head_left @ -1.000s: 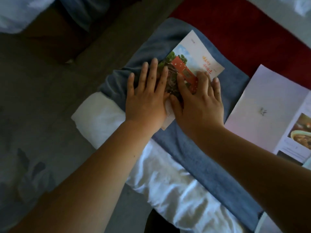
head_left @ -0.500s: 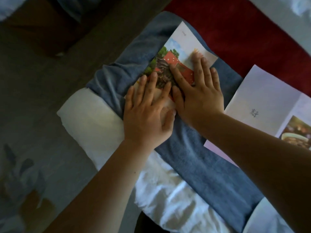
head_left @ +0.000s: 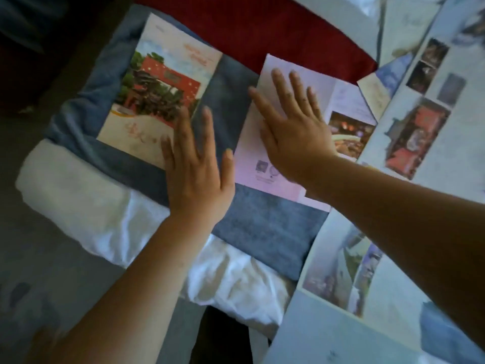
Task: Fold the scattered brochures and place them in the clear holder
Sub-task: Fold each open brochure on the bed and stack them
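Print on the brochures [head_left: 157, 82] is too blurred to read.

The right hand [head_left: 294, 132] hid part of the pink brochure [head_left: 265, 179]. The big brochure [head_left: 315, 337] ran off the bottom edge.

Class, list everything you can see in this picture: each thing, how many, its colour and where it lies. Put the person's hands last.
folded brochure: one, pale cover with a red gate picture, on the blue towel at left
lilac brochure: one, pale lilac with a food photo, partly on the towel, under the right hand
open brochures: at least two, pale with photos, along the right edge; blurred
blue towel: one, grey-blue, centre, under the folded brochure
white cloth: one, white, along the towel's near-left side
red cloth: one, dark red, top, beyond the towel
left hand: one, fingers straight, over the towel, fingertips at the folded brochure's corner
right hand: one, fingers straight, flat on the lilac brochure
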`<state>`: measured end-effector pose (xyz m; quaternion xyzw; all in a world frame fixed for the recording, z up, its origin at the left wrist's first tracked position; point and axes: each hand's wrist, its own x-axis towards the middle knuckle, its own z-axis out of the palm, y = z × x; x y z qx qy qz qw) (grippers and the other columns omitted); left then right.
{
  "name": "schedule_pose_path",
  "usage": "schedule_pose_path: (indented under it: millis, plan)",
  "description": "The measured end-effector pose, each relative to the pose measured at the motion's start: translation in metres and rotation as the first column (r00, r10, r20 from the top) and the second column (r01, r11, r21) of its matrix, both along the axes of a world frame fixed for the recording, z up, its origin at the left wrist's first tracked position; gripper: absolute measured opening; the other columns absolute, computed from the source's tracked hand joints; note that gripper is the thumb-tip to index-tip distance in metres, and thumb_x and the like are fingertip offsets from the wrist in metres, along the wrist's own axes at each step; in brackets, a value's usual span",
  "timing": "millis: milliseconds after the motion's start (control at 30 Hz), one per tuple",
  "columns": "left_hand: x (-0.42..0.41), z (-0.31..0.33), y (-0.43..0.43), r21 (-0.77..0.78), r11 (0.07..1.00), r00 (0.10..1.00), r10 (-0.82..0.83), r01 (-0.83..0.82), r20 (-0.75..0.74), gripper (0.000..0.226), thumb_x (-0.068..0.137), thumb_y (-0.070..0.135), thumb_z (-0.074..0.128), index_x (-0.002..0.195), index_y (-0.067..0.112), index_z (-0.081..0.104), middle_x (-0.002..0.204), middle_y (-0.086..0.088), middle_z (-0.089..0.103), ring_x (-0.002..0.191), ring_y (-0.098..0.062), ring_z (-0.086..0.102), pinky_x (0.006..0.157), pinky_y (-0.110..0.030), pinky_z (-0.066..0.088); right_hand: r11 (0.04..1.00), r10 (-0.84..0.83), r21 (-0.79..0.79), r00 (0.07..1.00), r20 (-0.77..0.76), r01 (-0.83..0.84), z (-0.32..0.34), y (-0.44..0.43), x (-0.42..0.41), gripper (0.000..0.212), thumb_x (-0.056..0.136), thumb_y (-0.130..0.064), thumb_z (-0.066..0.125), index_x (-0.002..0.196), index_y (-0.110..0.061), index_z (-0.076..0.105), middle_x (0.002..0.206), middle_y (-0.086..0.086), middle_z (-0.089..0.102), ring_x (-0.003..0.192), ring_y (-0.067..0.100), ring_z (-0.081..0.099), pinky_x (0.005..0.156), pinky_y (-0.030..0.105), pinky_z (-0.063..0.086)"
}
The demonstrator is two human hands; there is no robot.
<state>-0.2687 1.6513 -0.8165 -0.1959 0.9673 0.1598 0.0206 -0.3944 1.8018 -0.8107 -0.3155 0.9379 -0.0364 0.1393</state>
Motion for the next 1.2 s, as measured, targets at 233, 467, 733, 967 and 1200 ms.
schedule_pose_path:
  millis: [233,467,733,967,1200]
  plan:
    - [0.029,0.0,0.143,0.09,0.932,0.934,-0.354,0.35,0.036,0.068,0.105,0.052,0.027,0.164,0.02,0.015,0.171,-0.014,0.002,0.158,-0.034,0.004,0.127,-0.054,0.003,0.971,-0.234,0.048,0.972,0.031,0.233,-0.005,0.174,0.039,0.059,0.111,-0.049,0.022,0.166,-0.034,0.007,0.174,0.006,-0.006,0.159,0.028,-0.01,0.129,0.043,-0.007]
    - [0.032,-0.009,0.209,0.029,0.873,0.859,-0.485,0.487,0.167,0.068,0.106,0.052,0.022,0.164,0.022,0.004,0.17,-0.012,-0.009,0.157,-0.035,-0.01,0.126,-0.054,-0.003,0.888,-0.46,0.002,0.888,0.001,0.46,-0.017,0.254,0.075,0.065,0.11,-0.051,0.025,0.167,-0.026,0.005,0.173,0.014,-0.004,0.159,0.031,-0.008,0.129,0.043,-0.006]
    - [0.033,0.002,0.259,-0.118,0.873,0.855,-0.424,0.474,0.3,0.076,0.103,0.057,0.013,0.163,0.012,-0.002,0.167,-0.021,-0.016,0.152,-0.044,-0.021,0.124,-0.057,-0.009,0.875,-0.484,0.015,0.875,-0.02,0.484,-0.029,0.269,0.094,0.065,0.107,-0.062,0.011,0.164,-0.036,-0.007,0.174,0.005,-0.01,0.159,0.023,-0.011,0.128,0.043,-0.006]
    - [0.042,-0.009,0.285,-0.024,0.883,0.849,-0.442,0.468,0.29,0.071,0.107,0.051,0.013,0.161,0.011,-0.008,0.168,-0.014,-0.018,0.156,-0.028,-0.017,0.127,-0.047,-0.004,0.862,-0.505,-0.034,0.863,-0.001,0.505,-0.028,0.274,0.093,0.064,0.107,-0.06,0.013,0.165,-0.037,-0.003,0.174,0.004,-0.009,0.16,0.023,-0.01,0.129,0.043,-0.004]
    - [-0.007,-0.018,0.264,-0.088,0.867,0.857,-0.462,0.49,0.227,0.066,0.105,0.047,0.008,0.163,0.015,0.001,0.171,-0.004,-0.006,0.157,-0.02,-0.009,0.127,-0.048,-0.003,0.811,-0.583,-0.049,0.812,0.019,0.583,-0.026,0.281,0.11,0.063,0.107,-0.053,0.014,0.165,-0.035,-0.005,0.174,0.0,-0.012,0.159,0.018,-0.013,0.128,0.042,-0.011]
